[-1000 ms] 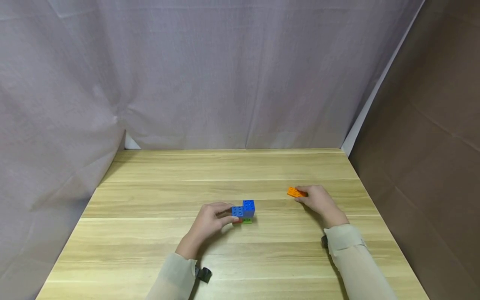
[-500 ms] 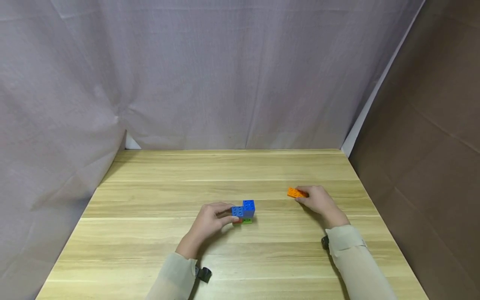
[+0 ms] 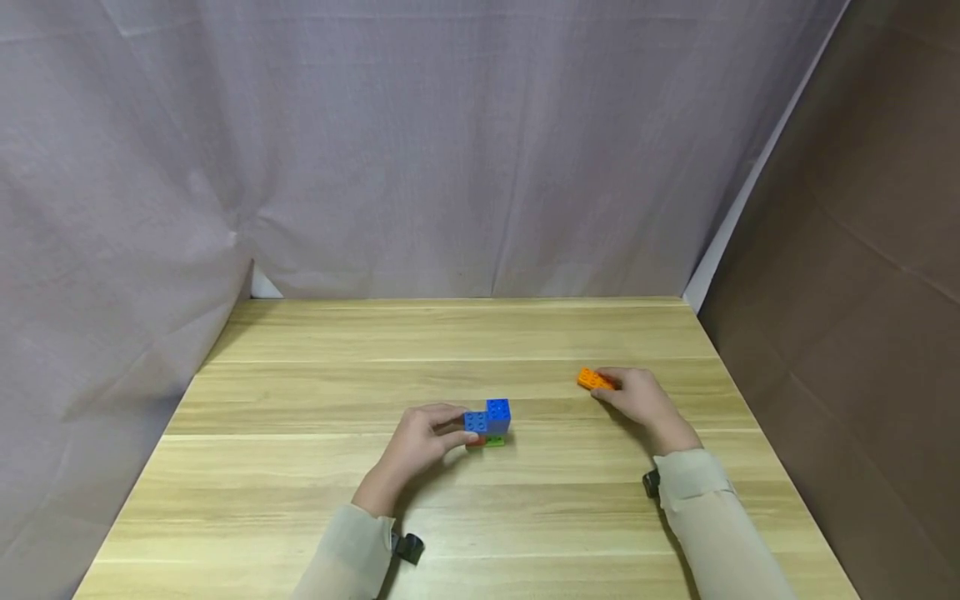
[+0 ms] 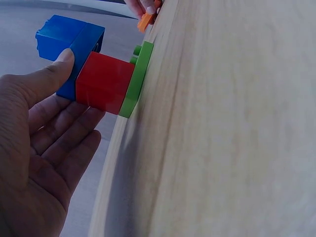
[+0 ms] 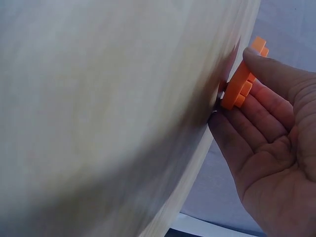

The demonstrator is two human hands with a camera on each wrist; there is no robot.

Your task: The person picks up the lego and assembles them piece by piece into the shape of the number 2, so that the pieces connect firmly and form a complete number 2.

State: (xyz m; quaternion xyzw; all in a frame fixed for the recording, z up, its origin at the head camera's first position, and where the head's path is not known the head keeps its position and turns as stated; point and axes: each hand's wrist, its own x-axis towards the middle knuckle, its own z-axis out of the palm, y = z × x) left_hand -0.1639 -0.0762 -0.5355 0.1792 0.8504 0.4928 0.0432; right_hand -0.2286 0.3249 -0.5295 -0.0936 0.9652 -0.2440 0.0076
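Note:
In the head view my left hand [image 3: 417,443] pinches a stack of toy building bricks at mid-table, thumb on the near side. The left wrist view shows its layers: a green plate [image 4: 137,81] against the table, a red brick [image 4: 104,81] on it, and blue bricks [image 4: 61,37] on top, one rising higher at the far end. My thumb presses the lower blue piece. To the right, my right hand [image 3: 641,397] pinches a flat orange brick [image 3: 590,379] by its right end. Its studs and the curled fingers show beside the orange brick [image 5: 240,86] in the right wrist view.
Both hands work over a wood-grain table [image 3: 360,333]. A grey cloth [image 3: 420,150] hangs behind its back edge, and a brown cloth [image 3: 847,275] hangs along the right. Dark wrist devices, such as the left camera [image 3: 408,548], sit at the cuffs.
The orange brick has turned slightly, its left end swinging a little away from me, and shifted slightly right with my right hand. The left hand and stack stay in place.

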